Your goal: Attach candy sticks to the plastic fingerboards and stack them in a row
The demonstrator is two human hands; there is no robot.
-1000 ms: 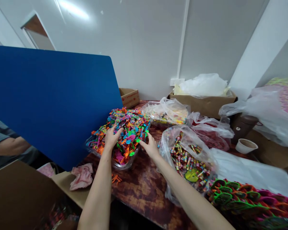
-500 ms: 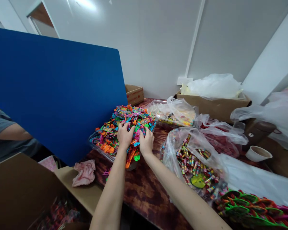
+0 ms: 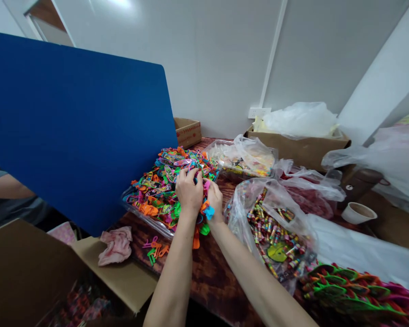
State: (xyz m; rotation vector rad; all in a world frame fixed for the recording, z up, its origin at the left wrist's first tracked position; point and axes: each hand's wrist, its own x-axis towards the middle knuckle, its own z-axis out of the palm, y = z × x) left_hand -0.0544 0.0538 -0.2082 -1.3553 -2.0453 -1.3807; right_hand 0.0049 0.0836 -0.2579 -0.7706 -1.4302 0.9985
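Observation:
A clear plastic tray is heaped with small bright plastic toys, some shaped like mini skateboards. Over the heap's right side, my left hand curls its fingers around some of these toys. My right hand is closed beside it, with pink, orange and blue pieces showing between the palms. The fingers partly hide what they grip. A few loose plastic pieces in pink, green and orange lie on the dark wooden table left of my forearms.
Right of my hands stands a clear bag of small colourful tubes. Beyond are a lidless tray, a cardboard box and a paper cup. A blue partition rises at left, above an open carton and pink cloth. A person's arm shows behind.
My hands have drawn together, gathering toys between them; the left has moved right. Loose pieces by the tray show more fully. The whole view has shifted slightly.

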